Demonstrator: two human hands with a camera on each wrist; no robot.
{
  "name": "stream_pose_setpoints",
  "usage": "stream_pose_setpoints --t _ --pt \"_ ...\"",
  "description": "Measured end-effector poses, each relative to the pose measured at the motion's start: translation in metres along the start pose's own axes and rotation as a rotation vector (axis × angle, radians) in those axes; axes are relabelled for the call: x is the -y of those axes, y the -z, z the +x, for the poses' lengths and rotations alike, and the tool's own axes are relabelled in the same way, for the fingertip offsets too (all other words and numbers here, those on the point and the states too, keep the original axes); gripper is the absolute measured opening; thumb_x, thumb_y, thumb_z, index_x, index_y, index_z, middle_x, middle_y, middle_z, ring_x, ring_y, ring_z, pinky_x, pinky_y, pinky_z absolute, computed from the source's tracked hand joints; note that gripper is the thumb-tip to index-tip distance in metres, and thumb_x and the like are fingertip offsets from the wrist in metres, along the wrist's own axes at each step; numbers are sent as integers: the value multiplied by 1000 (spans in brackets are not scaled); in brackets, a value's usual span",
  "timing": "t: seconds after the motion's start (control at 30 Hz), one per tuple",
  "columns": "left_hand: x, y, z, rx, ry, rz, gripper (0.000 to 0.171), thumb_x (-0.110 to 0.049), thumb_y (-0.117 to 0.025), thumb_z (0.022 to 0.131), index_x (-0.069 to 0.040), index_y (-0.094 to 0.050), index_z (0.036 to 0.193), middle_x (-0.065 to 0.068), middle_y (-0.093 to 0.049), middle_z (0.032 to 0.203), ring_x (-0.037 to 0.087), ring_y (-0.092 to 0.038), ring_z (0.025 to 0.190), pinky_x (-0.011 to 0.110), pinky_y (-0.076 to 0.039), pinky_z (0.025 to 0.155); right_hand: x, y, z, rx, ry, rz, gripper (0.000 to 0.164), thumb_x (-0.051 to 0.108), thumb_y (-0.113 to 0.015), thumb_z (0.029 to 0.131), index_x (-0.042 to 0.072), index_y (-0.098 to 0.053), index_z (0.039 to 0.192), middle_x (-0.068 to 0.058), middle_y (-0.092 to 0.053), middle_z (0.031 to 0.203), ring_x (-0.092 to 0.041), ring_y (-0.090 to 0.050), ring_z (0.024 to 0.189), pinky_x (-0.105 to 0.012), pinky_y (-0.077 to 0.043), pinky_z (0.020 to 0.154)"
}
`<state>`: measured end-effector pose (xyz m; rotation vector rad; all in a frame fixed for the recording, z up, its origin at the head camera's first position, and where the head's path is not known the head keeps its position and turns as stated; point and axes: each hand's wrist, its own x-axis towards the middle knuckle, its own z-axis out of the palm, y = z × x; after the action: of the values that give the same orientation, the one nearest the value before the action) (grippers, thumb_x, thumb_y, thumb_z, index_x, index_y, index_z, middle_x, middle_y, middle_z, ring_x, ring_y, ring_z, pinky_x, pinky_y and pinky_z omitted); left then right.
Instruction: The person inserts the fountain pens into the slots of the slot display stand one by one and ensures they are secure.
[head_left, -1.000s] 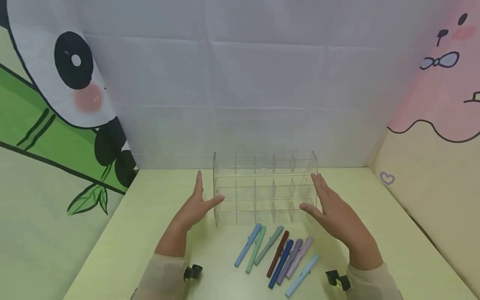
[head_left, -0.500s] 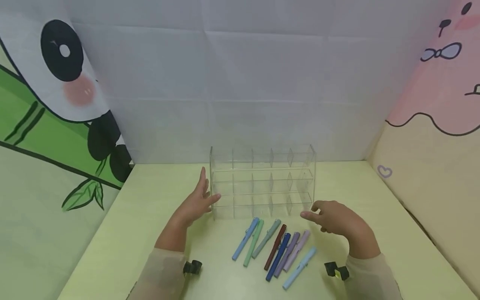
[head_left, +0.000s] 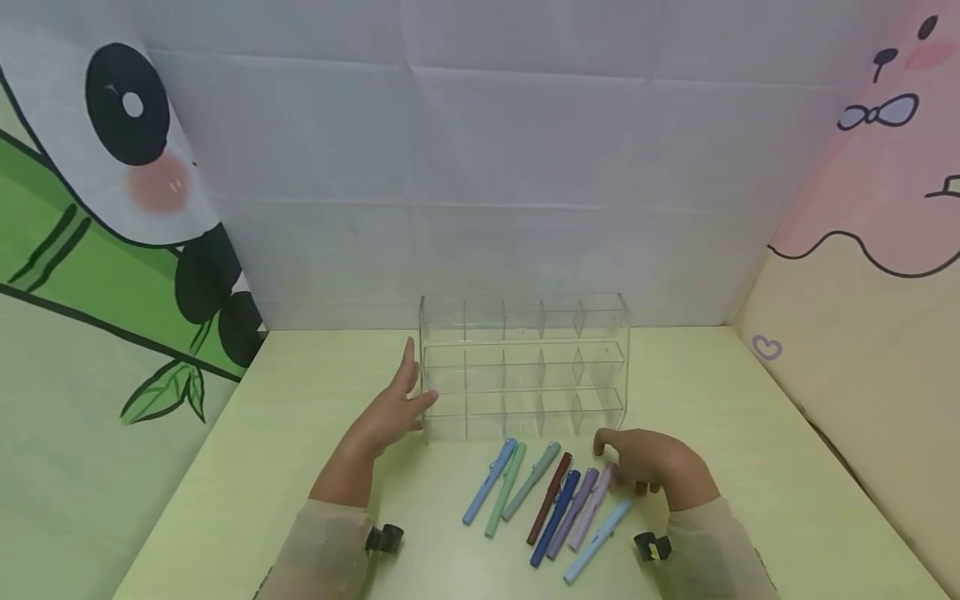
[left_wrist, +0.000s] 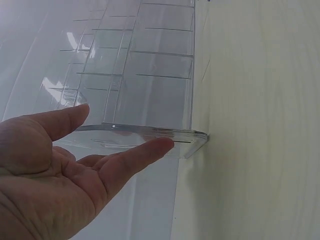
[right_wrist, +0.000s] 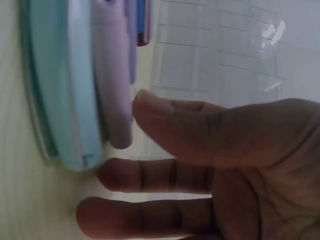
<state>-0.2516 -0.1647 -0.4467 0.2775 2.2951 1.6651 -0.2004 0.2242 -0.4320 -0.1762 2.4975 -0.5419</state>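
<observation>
A clear acrylic rack (head_left: 522,375) with three tiers of compartments stands at the back of the table. At its left end panel (left_wrist: 150,132), my left hand (head_left: 384,418) has its thumb and fingers spread; whether they touch the panel I cannot tell. Several pens lie in a loose row in front of the rack. My right hand (head_left: 656,460) is over the right end of that row, nearest the lilac pen (head_left: 591,510) and the light blue pen (head_left: 597,543). In the right wrist view its thumb is close to the lilac pen (right_wrist: 114,75), and no pen is held.
Left of these lie a purple pen (head_left: 573,512), a dark blue pen (head_left: 555,518), a dark red pen (head_left: 549,500), a grey-green pen (head_left: 532,482), a mint pen (head_left: 506,490) and a blue pen (head_left: 489,482). A white cloth backdrop (head_left: 525,167) hangs behind the table.
My right hand has come down from the rack's right side to the pens at the right, turning palm down. My left hand stays at the rack's left end.
</observation>
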Motion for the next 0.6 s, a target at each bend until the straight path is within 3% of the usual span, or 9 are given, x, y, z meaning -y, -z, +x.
stream_pose_setpoints --t 0.17,0.27,0.43,0.6 --pt "3 1 2 -2 14 14 90 -40 -54 100 -52 21 148 8 6 166 42 -37 139 55 -47 101 1 -5 4 25 12 -12 34 -6 -59 89 26 -56 102 -6 -54 63 -18 -44 52 -27 -33 47" --pt "4 0 2 -4 20 22 89 -40 -55 100 -54 19 148 6 6 166 40 -37 140 54 -48 100 1 -7 6 34 35 -29 32 -7 -60 88 24 -55 96 -4 -50 59 -16 -39 49 -26 -30 47" --pt "4 0 1 0 24 21 88 -38 -54 101 -54 19 148 6 6 166 42 -39 138 55 -47 101 0 -8 8 28 64 -88 30 -8 -56 87 22 -55 90 -2 -50 57 -15 -39 48 -27 -32 50" --pt "2 1 0 -2 31 15 89 -38 -54 101 -54 20 148 7 6 166 43 -43 135 56 -45 103 -3 -5 8 20 63 -51 27 -8 -54 85 19 -57 86 -2 -50 58 -15 -38 50 -28 -30 51"
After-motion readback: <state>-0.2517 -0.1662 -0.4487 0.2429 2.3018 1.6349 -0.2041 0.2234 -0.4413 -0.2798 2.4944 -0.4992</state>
